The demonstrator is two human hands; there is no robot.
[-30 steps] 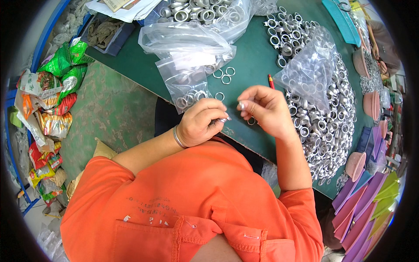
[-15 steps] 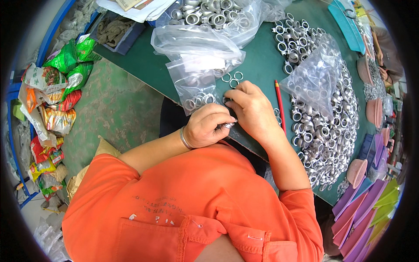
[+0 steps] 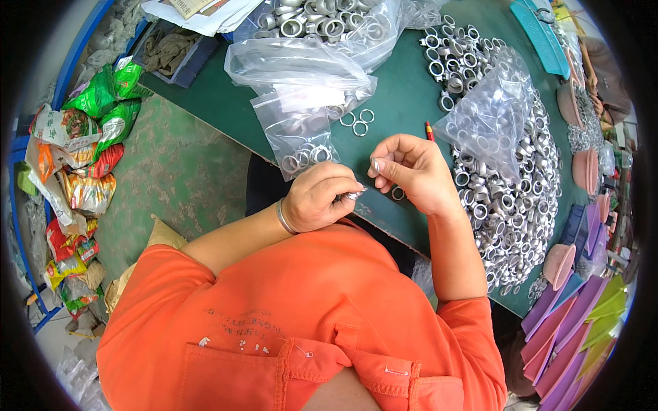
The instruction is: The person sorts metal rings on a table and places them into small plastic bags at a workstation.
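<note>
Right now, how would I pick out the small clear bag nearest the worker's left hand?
Start at the green table and find its near edge, above the left hand. The small zip bag lies flat there, holding a few metal rings at its bottom. Unlike the big bulging bags behind it, it is nearly empty.

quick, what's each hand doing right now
Left hand: closed in a loose fist, pinching a small silvery metal piece at its fingertips.
Right hand: fingers curled, a small metal ring at the fingertips.
</note>
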